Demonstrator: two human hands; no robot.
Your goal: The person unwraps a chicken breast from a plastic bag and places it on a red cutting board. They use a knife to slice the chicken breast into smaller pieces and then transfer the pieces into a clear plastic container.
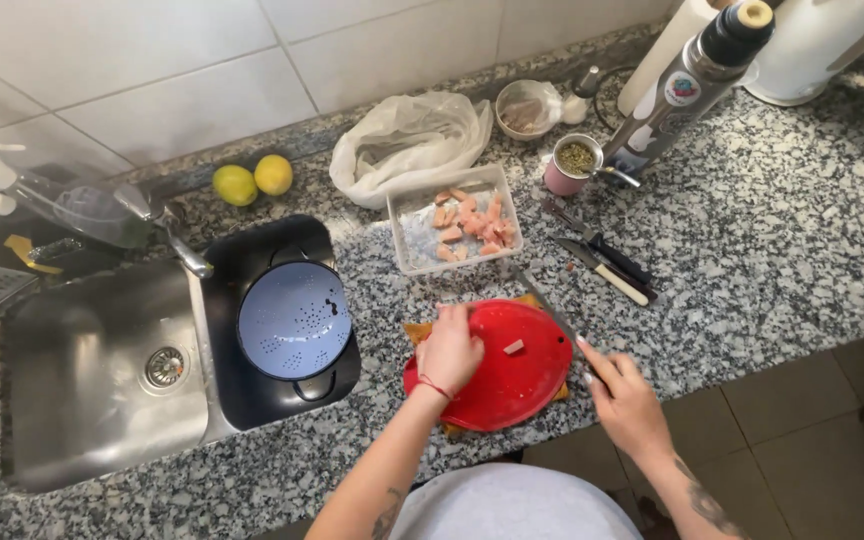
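Red round cutting board (512,385) lies on the speckled granite counter (752,260), over a yellowish cloth (419,331) that peeks out at its edges. Left hand (449,350) rests on the board's left part, fingers curled together and pressing down on something small — what is under them cannot be told. Right hand (624,392) sits at the board's right edge, fingers clamped on the handle of a knife (544,303) whose blade runs up-left over the board's upper rim. One small pale meat piece (514,347) lies on the board, between the hands.

Just above the board — a white rectangular tray (455,225) with pinkish raw meat chunks. Two more knives (607,262) lie right of the tray. Near them a pink cup (572,165) with green herb and a tall metal flask (687,85). Left: a black pot (277,320) holding a light blue colander (295,320), beside a steel sink (102,370). Two lemons (254,180) and a crumpled plastic bag (412,140) sit near the tiled wall.
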